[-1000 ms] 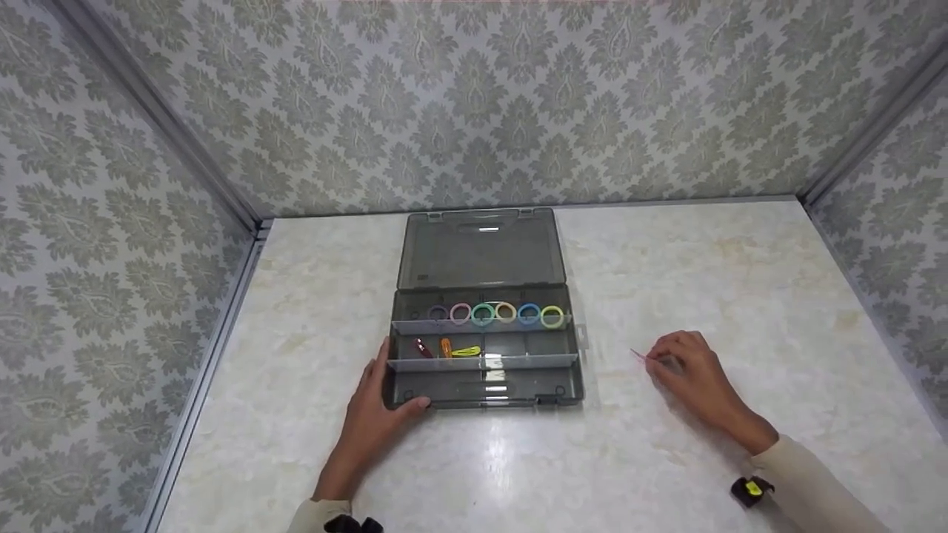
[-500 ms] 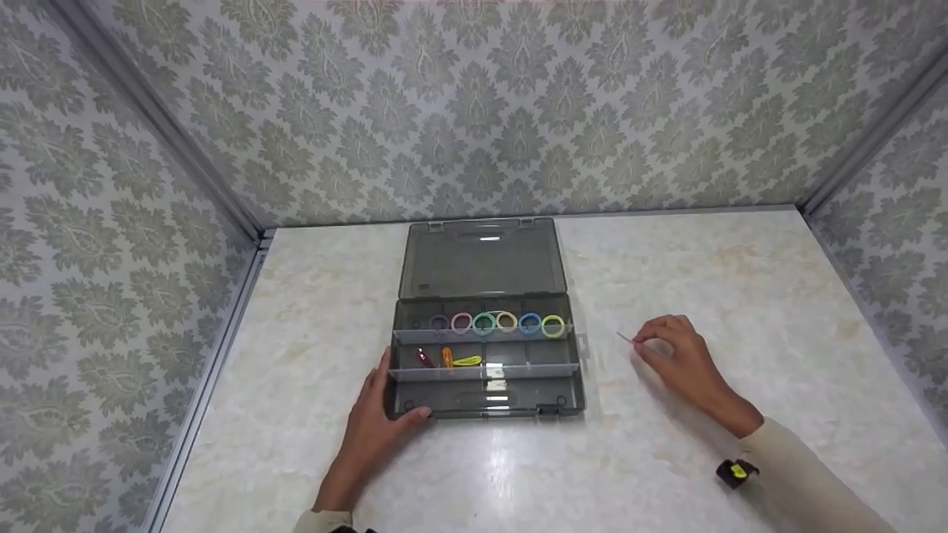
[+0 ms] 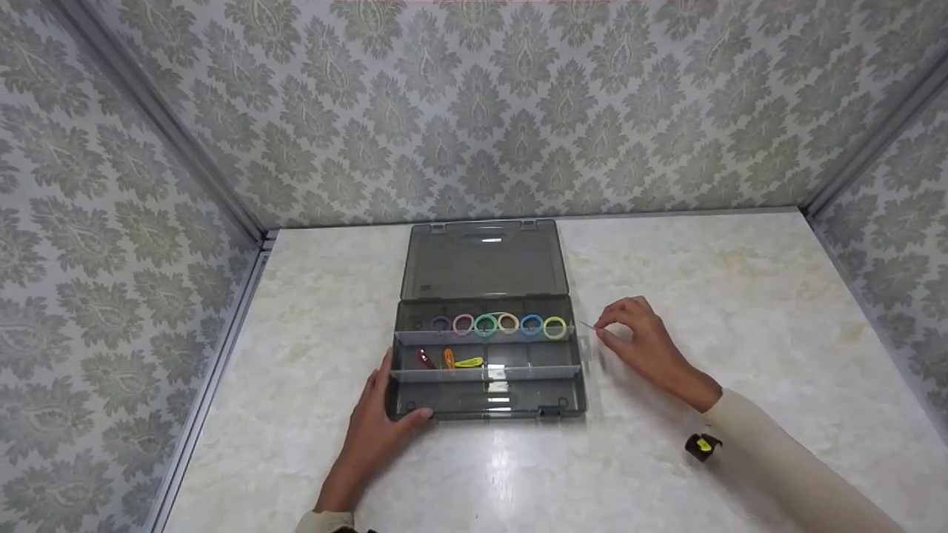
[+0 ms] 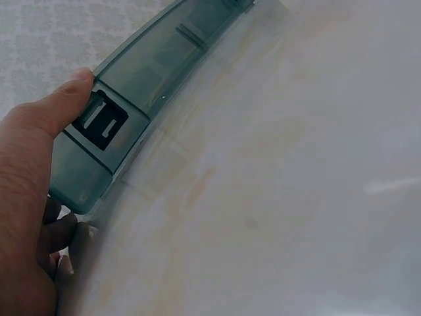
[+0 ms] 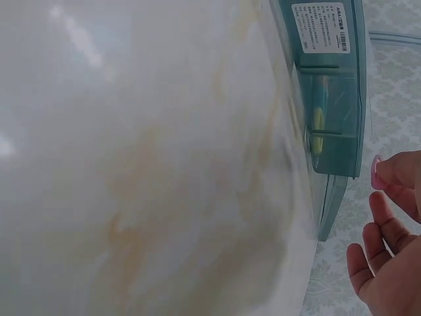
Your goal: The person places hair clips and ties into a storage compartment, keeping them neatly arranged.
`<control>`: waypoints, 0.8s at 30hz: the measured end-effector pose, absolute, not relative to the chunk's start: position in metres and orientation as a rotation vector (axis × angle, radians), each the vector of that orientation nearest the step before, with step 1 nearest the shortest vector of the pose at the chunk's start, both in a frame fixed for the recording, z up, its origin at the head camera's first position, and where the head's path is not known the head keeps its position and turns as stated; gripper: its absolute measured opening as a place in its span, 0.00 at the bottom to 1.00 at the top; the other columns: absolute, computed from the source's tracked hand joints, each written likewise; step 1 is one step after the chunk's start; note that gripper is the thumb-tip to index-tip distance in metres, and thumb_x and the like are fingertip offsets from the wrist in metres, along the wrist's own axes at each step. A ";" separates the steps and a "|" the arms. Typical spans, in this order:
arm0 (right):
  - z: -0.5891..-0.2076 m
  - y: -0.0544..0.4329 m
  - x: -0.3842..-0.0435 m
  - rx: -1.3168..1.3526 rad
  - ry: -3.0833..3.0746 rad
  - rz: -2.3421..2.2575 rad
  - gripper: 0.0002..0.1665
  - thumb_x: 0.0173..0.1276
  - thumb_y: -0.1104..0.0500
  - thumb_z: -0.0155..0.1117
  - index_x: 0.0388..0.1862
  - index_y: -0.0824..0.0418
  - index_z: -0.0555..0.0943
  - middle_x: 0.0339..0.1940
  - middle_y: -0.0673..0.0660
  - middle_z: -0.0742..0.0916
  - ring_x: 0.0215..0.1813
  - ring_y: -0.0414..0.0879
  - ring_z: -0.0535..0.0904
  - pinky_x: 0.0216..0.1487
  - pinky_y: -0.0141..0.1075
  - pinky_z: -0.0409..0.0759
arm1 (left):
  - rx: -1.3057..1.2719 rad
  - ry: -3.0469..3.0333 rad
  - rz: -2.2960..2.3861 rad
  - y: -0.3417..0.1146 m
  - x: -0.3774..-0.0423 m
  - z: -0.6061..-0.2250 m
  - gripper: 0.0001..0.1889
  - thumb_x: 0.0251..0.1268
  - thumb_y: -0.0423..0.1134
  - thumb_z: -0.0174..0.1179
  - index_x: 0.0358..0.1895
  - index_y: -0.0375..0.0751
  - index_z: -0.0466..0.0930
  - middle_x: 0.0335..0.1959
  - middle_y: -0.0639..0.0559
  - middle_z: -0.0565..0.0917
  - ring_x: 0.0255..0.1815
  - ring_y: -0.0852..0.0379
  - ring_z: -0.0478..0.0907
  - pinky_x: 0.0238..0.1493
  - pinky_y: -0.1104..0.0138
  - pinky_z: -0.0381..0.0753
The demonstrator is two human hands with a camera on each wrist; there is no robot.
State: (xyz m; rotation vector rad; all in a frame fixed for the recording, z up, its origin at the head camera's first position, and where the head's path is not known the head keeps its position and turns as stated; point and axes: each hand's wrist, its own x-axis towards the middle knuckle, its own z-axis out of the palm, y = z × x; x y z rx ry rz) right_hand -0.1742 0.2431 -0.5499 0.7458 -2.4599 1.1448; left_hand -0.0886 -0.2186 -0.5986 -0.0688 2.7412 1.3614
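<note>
A grey see-through organizer box [image 3: 485, 396] stands on the table with its lid [image 3: 485, 260] laid back. My left hand [image 3: 378, 422] grips its front left corner, thumb on the front wall and fingers along the side. Beside the box's right edge, my right hand [image 3: 643, 344] pinches a small pink hair clip [image 5: 377, 172] between thumb and fingertip. Several coloured hair ties [image 3: 485, 325] sit in a row in the back compartment. The middle compartment holds a dark red clip [image 3: 426, 359], an orange clip [image 3: 449, 359] and a yellow clip [image 3: 469, 363].
Two clear dividers [image 3: 485, 372] split the box lengthwise. A black latch [image 4: 102, 122] is on the front wall. A white label [image 5: 321, 27] shows in the right wrist view. Patterned walls [image 3: 481, 111] enclose the pale table [image 3: 740, 296] at the back and sides.
My right hand has moved left and slightly away from me with the hair clip, up to the box's right edge. The left hand keeps its grip on the corner.
</note>
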 end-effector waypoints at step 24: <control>-0.533 0.175 -0.186 0.971 -2.593 1.107 0.03 0.75 0.67 0.76 0.42 0.60 0.92 0.50 0.54 0.86 0.56 0.52 0.77 0.58 0.52 0.80 | -0.076 2.732 1.371 -0.218 -0.088 -0.598 0.65 0.61 0.69 0.78 0.93 0.59 0.45 0.90 0.36 0.56 0.90 0.33 0.54 0.84 0.34 0.57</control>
